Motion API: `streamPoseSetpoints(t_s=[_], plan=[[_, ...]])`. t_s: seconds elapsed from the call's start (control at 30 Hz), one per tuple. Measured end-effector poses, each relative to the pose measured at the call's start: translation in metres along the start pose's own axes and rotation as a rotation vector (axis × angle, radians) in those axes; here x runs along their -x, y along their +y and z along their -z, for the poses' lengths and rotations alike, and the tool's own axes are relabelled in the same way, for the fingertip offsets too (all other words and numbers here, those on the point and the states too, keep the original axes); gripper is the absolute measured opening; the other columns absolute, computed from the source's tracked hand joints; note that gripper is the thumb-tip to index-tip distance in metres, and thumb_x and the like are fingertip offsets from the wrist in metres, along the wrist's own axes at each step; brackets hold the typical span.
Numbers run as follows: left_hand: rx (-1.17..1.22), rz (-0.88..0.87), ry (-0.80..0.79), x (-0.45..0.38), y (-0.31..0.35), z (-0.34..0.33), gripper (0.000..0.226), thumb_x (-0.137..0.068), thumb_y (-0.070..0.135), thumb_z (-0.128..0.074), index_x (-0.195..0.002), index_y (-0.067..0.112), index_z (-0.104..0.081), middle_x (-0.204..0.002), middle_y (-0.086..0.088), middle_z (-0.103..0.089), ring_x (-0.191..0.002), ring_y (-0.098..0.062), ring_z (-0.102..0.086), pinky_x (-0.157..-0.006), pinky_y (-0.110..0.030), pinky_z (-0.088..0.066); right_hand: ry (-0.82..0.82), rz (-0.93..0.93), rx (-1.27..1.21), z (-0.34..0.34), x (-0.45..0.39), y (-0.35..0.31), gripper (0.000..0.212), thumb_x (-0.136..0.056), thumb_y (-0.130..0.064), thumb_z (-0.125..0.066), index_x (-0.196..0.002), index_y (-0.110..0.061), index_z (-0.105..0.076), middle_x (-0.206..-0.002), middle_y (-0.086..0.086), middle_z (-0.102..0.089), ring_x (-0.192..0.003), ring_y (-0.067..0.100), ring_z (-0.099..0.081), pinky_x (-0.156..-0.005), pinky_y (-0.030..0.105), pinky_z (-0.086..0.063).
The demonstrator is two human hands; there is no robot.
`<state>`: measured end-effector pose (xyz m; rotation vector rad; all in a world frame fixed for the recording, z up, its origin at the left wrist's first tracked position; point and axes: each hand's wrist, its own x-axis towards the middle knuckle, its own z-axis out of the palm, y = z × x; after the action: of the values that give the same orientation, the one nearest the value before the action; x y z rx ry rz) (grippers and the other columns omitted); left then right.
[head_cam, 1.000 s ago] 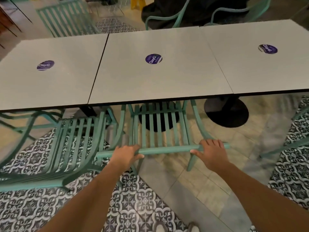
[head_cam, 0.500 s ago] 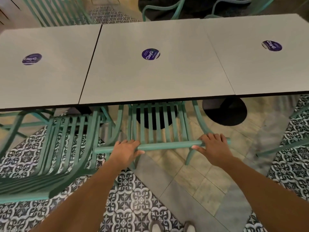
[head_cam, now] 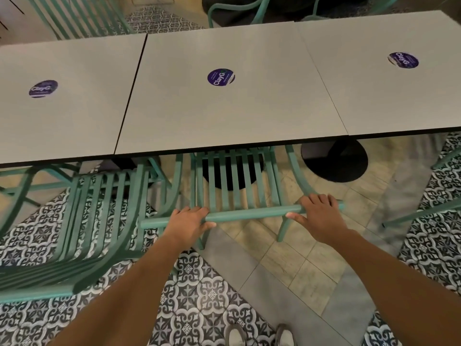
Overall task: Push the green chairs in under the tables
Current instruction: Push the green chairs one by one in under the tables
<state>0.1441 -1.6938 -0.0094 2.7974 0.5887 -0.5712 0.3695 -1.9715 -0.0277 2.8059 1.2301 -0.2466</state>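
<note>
left hand [head_cam: 188,222] grips green chair [head_cam: 239,196] top rail | right hand [head_cam: 319,216] grips same rail | seat under middle table [head_cam: 224,116]

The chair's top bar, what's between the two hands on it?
In the head view, only the bare green top bar runs between the left hand and the right hand; nothing else lies there.

Looks like a café or food-court dining area: square grey tables [head_cam: 224,116] pushed together in a row, each bearing a round purple "ClayGo" sticker [head_cam: 221,77], matching green slatted chairs [head_cam: 234,186] around them, black pedestal bases [head_cam: 335,161], patterned floor tiles [head_cam: 199,295].
</note>
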Motion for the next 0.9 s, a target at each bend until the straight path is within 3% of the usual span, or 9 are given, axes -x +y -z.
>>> streamPoseSetpoints(t_s=[0.13, 0.43, 0.67, 0.73, 0.8, 0.9], plan=[[-0.001, -0.004, 0.021, 0.000, 0.007, -0.001, 0.039, -0.096, 0.056, -0.033, -0.113, 0.026, -0.049, -0.112, 0.005, -0.059, -0.107, -0.021, -0.051, -0.095, -0.040, -0.035, -0.015, 0.012, -0.008, 0.006, 0.001, 0.006, 0.099, -0.072, -0.082, 0.019, -0.105, -0.022, -0.053, -0.103, -0.001, -0.052, -0.101, 0.024, -0.049, -0.103, 0.045, -0.031], [-0.003, -0.011, 0.037, 0.000, 0.005, -0.001, 0.038, -0.096, 0.057, -0.032, -0.112, 0.026, -0.049, -0.107, 0.006, -0.058, -0.103, -0.020, -0.051, -0.092, -0.038, -0.035, 0.002, 0.017, -0.017, 0.000, -0.001, 0.007, 0.092, -0.076, -0.082, 0.012, -0.102, -0.022, -0.053, -0.099, -0.001, -0.052, -0.097, 0.024, -0.050, -0.102, 0.047, -0.033], [-0.008, 0.008, -0.041, 0.003, 0.008, 0.003, 0.040, -0.098, 0.054, -0.030, -0.121, 0.025, -0.046, -0.120, 0.003, -0.056, -0.112, -0.021, -0.049, -0.100, -0.041, -0.034, -0.035, -0.007, 0.017, 0.003, 0.003, 0.003, 0.095, -0.078, -0.079, 0.013, -0.107, -0.020, -0.056, -0.103, 0.001, -0.057, -0.102, 0.027, -0.053, -0.104, 0.049, -0.033], [-0.022, 0.024, -0.062, 0.005, 0.012, 0.005, 0.045, -0.099, 0.054, -0.028, -0.128, 0.024, -0.043, -0.127, 0.002, -0.054, -0.118, -0.023, -0.046, -0.104, -0.042, -0.032, -0.011, -0.044, -0.028, 0.006, 0.011, -0.004, 0.089, -0.082, -0.075, 0.004, -0.114, -0.019, -0.057, -0.110, 0.003, -0.059, -0.110, 0.028, -0.052, -0.107, 0.049, -0.030], [-0.072, 0.044, -0.051, 0.007, 0.018, 0.008, 0.052, -0.098, 0.057, -0.023, -0.131, 0.023, -0.044, -0.130, 0.001, -0.053, -0.122, -0.023, -0.045, -0.106, -0.043, -0.031, 0.071, -0.069, -0.175, 0.010, 0.023, -0.013, 0.069, -0.091, -0.064, -0.016, -0.121, -0.018, -0.058, -0.118, 0.002, -0.059, -0.120, 0.027, -0.049, -0.108, 0.046, -0.031], [-0.198, -0.017, 0.037, 0.001, 0.042, 0.021, 0.058, -0.097, 0.060, -0.018, -0.127, 0.023, -0.050, -0.129, 0.000, -0.055, -0.123, -0.022, -0.046, -0.105, -0.040, -0.033, 0.163, -0.091, -0.411, 0.015, 0.055, -0.012, 0.052, -0.095, -0.052, -0.034, -0.126, -0.017, -0.058, -0.123, 0.000, -0.057, -0.119, 0.022, -0.050, -0.100, 0.037, -0.041]])
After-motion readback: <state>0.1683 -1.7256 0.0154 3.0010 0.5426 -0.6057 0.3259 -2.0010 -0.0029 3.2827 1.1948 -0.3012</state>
